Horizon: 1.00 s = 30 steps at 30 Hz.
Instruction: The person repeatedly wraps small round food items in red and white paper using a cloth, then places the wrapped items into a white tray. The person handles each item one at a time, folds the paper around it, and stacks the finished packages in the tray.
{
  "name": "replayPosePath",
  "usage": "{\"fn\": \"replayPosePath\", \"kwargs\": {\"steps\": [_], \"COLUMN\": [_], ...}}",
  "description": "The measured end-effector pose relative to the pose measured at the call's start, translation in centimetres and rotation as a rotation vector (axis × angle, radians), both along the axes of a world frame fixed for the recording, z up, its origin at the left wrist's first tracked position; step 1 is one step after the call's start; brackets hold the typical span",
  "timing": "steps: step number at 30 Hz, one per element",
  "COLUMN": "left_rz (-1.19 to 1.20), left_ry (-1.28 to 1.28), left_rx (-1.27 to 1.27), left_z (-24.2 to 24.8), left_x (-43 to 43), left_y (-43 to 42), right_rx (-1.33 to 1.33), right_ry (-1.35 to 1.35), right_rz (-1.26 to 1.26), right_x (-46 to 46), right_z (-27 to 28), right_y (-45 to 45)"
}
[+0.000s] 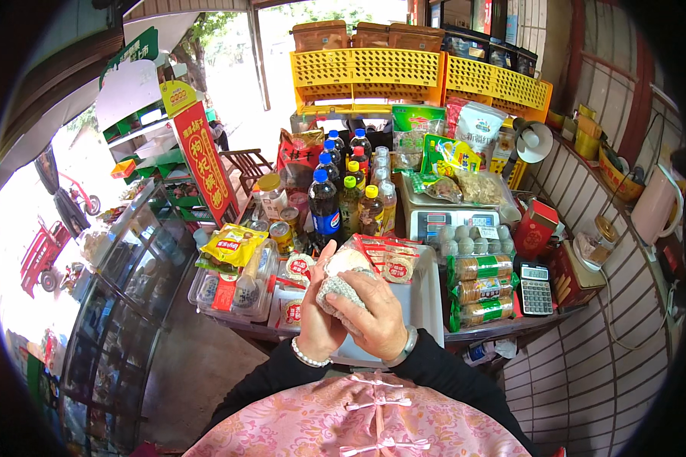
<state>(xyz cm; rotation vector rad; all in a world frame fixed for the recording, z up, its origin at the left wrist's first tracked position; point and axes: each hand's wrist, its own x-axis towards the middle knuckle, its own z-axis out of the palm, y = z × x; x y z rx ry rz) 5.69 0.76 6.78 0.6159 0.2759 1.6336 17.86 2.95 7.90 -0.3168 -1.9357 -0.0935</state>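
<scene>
My left hand (323, 320) supports a clear, red-edged packet (347, 260) with something pale and round inside. In my right hand (380, 317) a grey knitted cloth (341, 294) is bunched up and pressed against that packet. Both hands meet in front of my chest, above a white plastic tray (429, 297). Similar red-edged packets (398, 267) lie in the far end of the tray. To the left of my hands, more such packets (291, 311) rest by clear plastic boxes of packaged food (240, 291).
Soft drink bottles (323, 208) stand behind the tray. On the right are a weighing scale (451, 220) loaded with food bags, an egg carton (474, 240), biscuit rolls (483, 290) and a calculator (535, 288). Yellow crates (366, 68) rise at the back. A glass display case (120, 320) stands left.
</scene>
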Motion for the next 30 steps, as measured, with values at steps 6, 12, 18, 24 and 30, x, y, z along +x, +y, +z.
{"fn": "replayPosePath", "kwargs": {"steps": [6,12,18,24,30], "left_rz": [0.13,0.455,0.919,0.82,0.566], "left_ry": [0.06,0.42,1.51,1.587,1.594], "left_rx": [-0.038,0.272,0.671,0.681,0.645], "left_z": [0.3,-0.2,0.0,0.5,0.8], "left_x": [-0.3,-1.4,-3.6,-2.8,-4.4], "left_y": [-0.3,0.5,0.4,-0.1,-0.8], "right_rx": [-0.148,-0.388,-1.339,-1.176,-1.308], "right_ry": [0.036,0.147,0.407,0.192,0.17], "right_rz": [-0.055,-0.051,0.444,0.385,0.431], "right_x": [0.9,1.5,2.5,2.0,2.5], "right_z": [-0.8,-0.3,0.7,0.5,0.7], "right_y": [1.1,1.9,2.0,2.1,1.7]}}
